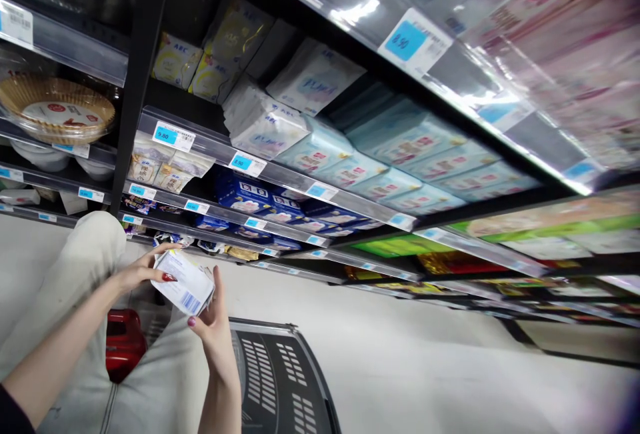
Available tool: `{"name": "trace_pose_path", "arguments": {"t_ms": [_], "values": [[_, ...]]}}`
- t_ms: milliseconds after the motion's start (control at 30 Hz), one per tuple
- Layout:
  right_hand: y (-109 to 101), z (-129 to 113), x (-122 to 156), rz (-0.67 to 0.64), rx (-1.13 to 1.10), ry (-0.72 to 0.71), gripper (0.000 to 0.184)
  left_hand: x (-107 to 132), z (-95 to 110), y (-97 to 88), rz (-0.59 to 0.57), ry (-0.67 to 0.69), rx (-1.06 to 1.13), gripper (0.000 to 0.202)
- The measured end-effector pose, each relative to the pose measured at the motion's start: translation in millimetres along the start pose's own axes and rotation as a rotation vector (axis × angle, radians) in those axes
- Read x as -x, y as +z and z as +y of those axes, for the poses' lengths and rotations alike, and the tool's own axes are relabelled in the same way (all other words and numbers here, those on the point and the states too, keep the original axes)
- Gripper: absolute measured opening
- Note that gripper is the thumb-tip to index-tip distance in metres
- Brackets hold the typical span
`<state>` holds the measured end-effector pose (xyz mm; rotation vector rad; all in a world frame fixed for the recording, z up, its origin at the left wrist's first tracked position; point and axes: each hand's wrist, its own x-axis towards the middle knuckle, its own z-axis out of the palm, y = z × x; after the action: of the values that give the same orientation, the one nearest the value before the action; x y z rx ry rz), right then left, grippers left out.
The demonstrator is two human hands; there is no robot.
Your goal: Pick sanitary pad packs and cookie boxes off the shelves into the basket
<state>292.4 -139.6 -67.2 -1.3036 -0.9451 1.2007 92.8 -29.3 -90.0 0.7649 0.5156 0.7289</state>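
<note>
Between my two hands is a small white pack [181,279] with fine print, a blue barcode near its lower end and a crinkled wrapper edge. My left hand [143,273] is closed on its upper left side, the red-nailed thumb lying across the printed face. On the other side my right hand [214,317] grips the lower right edge, its thumb below the barcode and its fingers behind. The pack is tilted over my lap, in front of the shelving. Similar white packs [267,124] marked ABC stand on the shelf above.
Shelf rows hold light-blue packs [320,147], yellow packs [175,61] and dark-blue packs [243,195]. Price tags [249,163] line the edges. Paper liners [60,107] sit at left. A dark slotted basket [285,374] stands at my right, a red object [123,344] between my legs.
</note>
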Motion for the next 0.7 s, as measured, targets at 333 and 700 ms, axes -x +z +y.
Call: {"name": "trace_pose_path", "arguments": {"t_ms": [333, 700], "values": [[-8, 5, -4, 0.097, 0.029, 0.013, 0.099, 2, 1, 0.7, -0.037, 0.029, -0.062, 0.087], [-11, 7, -1, 0.072, -0.003, 0.029, 0.097, 0, -1, -2.8, -0.041, 0.041, -0.128, 0.089]]}}
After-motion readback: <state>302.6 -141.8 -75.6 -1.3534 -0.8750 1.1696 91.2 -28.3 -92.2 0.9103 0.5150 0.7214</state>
